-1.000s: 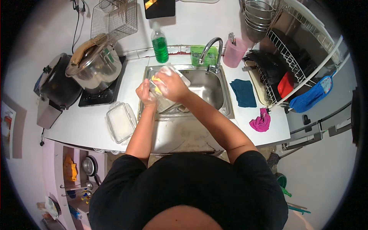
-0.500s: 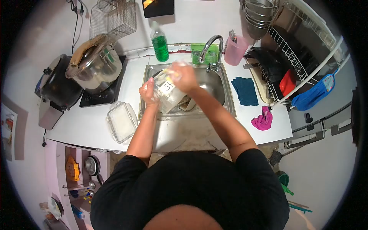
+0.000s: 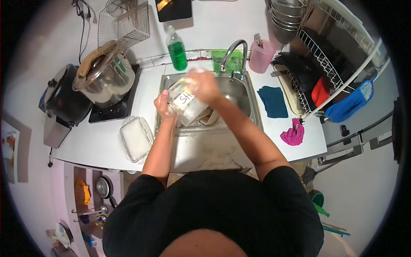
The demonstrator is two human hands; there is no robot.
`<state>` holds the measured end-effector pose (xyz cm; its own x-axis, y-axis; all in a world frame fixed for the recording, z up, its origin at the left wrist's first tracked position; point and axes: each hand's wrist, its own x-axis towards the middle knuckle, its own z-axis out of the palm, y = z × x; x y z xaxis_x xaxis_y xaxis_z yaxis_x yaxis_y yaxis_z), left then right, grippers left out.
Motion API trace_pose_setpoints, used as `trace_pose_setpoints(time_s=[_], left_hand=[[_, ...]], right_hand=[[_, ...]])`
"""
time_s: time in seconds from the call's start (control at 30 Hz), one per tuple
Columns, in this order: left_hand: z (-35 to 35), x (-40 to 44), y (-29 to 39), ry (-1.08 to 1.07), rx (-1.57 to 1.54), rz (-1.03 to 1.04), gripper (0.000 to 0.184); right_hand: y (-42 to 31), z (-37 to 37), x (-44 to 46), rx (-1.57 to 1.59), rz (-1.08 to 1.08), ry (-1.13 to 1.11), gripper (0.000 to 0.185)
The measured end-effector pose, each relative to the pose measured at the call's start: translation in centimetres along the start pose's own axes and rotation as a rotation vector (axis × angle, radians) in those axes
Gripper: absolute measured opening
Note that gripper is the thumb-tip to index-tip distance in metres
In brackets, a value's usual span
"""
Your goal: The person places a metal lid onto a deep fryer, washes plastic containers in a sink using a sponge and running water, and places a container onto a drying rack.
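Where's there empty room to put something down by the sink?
The counter is bare between the black hob and sink, and between sink and pink cloth. It's crowded on the dish rack and over the sink: left hand, right hand, container.

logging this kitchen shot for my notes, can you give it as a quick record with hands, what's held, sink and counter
left hand: grips clear container
right hand: at the container, blurred; grip unclear
container label: "SH" readable, remainder hidden
location: over sink
behind sink: green-liquid bottle, faucet, pink cup
counter right: teal cloth, magenta cloth
counter left: clear rectangular piece, steel pot
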<state>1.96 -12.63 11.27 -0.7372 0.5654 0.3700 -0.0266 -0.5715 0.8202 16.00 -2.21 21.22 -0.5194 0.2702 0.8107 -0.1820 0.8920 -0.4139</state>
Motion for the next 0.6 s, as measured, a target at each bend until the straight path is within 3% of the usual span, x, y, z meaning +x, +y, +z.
trace_pose_setpoints(time_s=[0.07,0.1,0.2,0.27,0.43,0.47,0.53,0.57,0.6], left_hand=[[0.7,-0.2,0.3,0.016,-0.133,-0.037,0.037],[0.4,0.0,0.3,0.028,-0.159,-0.069,0.047],[0.4,0.5,0.7,-0.057,-0.249,-0.066,0.053],[0.8,0.6,1.4,-0.088,-0.331,-0.116,0.059],[-0.9,0.7,-0.2,-0.109,-0.090,-0.065,0.032],[-0.6,0.7,-1.2,-0.038,-0.237,-0.079,0.032],[-0.1,0.5,-0.6,-0.079,-0.236,-0.089,0.037],[-0.2,-0.1,0.0,-0.108,-0.232,-0.102,0.043],[0.4,-0.7,1.3,-0.103,-0.232,-0.097,0.043]], right_hand=[[2.9,-1.0,0.4,-0.094,0.218,-0.023,0.015],[2.8,-1.6,0.5,-0.094,0.214,-0.024,0.015],[1.6,-2.5,0.9,0.074,0.333,-0.006,0.014],[-0.4,-1.8,1.3,0.110,0.283,0.066,0.015],[-4.0,0.7,0.3,-0.201,-0.052,-0.065,0.020],[-3.2,0.7,0.3,-0.205,-0.054,-0.061,0.020],[-0.9,0.2,0.3,-0.215,-0.101,-0.054,0.020],[-0.1,-0.6,-0.1,-0.062,0.138,-0.081,0.023],[1.2,-1.0,-0.2,-0.058,0.205,0.019,0.018]])
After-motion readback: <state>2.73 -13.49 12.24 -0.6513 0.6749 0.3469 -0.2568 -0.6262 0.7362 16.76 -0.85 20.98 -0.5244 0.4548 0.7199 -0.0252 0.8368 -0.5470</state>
